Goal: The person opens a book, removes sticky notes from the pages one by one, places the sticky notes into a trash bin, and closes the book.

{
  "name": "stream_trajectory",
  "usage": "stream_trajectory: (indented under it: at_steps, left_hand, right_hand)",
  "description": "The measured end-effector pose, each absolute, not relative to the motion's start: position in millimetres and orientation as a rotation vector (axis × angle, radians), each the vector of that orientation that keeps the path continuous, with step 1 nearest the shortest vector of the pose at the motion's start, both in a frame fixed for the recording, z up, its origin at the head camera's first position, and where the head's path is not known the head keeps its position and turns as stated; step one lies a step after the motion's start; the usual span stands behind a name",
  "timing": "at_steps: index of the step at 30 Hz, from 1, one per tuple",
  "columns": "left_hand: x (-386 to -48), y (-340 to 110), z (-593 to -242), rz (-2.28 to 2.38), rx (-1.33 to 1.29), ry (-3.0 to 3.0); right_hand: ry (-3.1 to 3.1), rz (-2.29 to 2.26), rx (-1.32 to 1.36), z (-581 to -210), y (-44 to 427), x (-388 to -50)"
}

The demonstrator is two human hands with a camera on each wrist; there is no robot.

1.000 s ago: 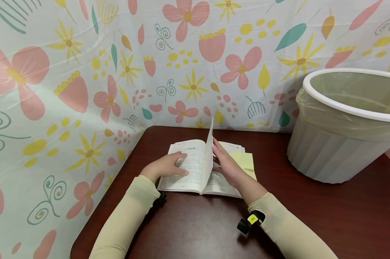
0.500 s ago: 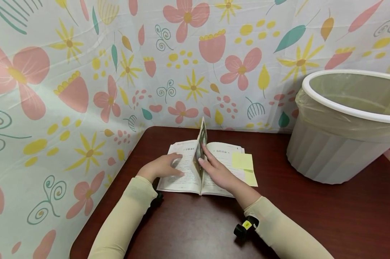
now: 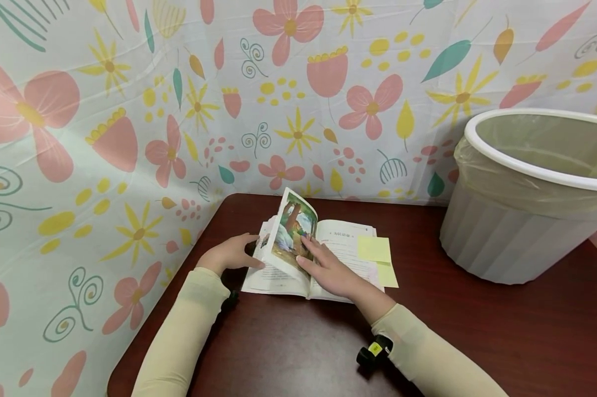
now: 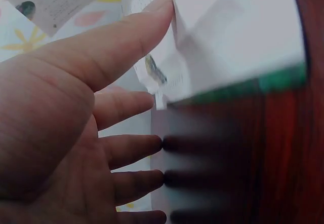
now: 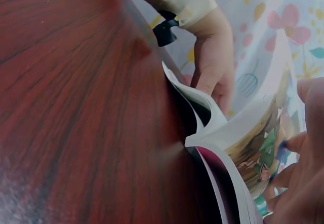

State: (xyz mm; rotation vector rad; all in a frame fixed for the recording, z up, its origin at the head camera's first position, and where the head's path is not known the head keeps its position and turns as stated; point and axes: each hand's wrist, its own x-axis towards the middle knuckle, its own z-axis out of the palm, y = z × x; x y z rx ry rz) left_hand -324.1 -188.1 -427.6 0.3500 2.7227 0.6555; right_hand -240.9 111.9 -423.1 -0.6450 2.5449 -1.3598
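An open book lies on the dark red-brown table. One page with a colour picture stands raised and leans to the left over the left-hand page. My right hand touches the picture side with extended fingers, also seen in the right wrist view beside the picture page. At the book's left edge is my left hand, fingers spread. In the left wrist view its thumb lies against a printed page, and its other fingers point straight along the page edge. Yellow sticky notes stick out on the book's right side.
A grey bin with a white rim and a thin liner stands at the right on the table. A flower-patterned curtain hangs behind and to the left. Black wrist devices are strapped at the sleeves.
The upright page has tipped over to the left, bringing its picture side into view. My right hand has followed it leftward, and my left hand has shifted slightly left.
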Motion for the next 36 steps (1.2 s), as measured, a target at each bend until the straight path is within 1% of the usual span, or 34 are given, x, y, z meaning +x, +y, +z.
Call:
stream_trajectory:
  at_steps: [5, 15, 23, 28, 36]
  left_hand:
    - [-329, -198, -431, 0.617, 0.346, 2.728]
    - [-328, -203, -428, 0.611, 0.295, 2.731]
    - [-327, -208, -427, 0.64, 0.331, 2.715]
    - [-325, -201, -422, 0.687, 0.41, 2.749]
    - [-321, -170, -418, 0.817, 0.496, 2.753]
  right_hand:
    - [2.566, -1.277, -0.59, -426, 111, -240]
    - [2.658, -1.067, -0.607, -435, 112, -241]
    - [2.67, -1.015, -0.567, -435, 113, -240]
    - [2.668, -0.997, -0.581, -436, 113, -240]
    - [2.675, -0.987, -0.58, -436, 114, -240]
